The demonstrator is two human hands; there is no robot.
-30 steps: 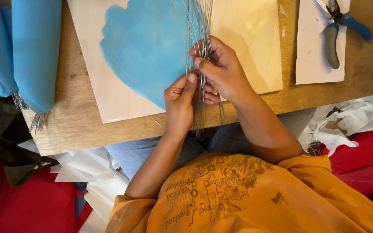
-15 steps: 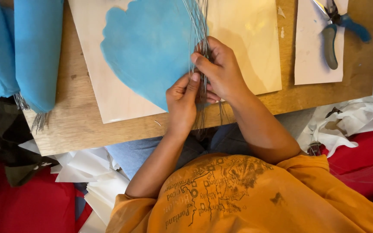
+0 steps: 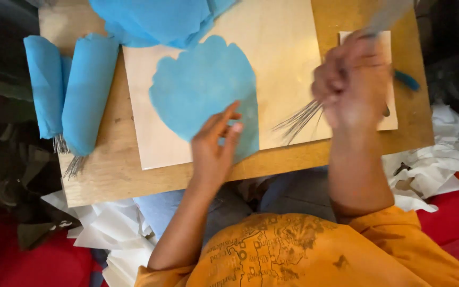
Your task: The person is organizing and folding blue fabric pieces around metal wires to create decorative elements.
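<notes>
The right hand point(image 3: 353, 85), blurred, has its fingers clamped on a bundle of thin wires point(image 3: 299, 121) above the wooden surface point(image 3: 112, 175); the left hand point(image 3: 214, 149) lies with fingers spread apart on the blue scalloped paper cutout point(image 3: 200, 87), beside rolled blue paper point(image 3: 86, 90)

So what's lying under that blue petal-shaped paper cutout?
The blue cutout rests on a large cream sheet on the wooden board. The left hand covers its lower right part, so anything under there stays hidden.
</notes>
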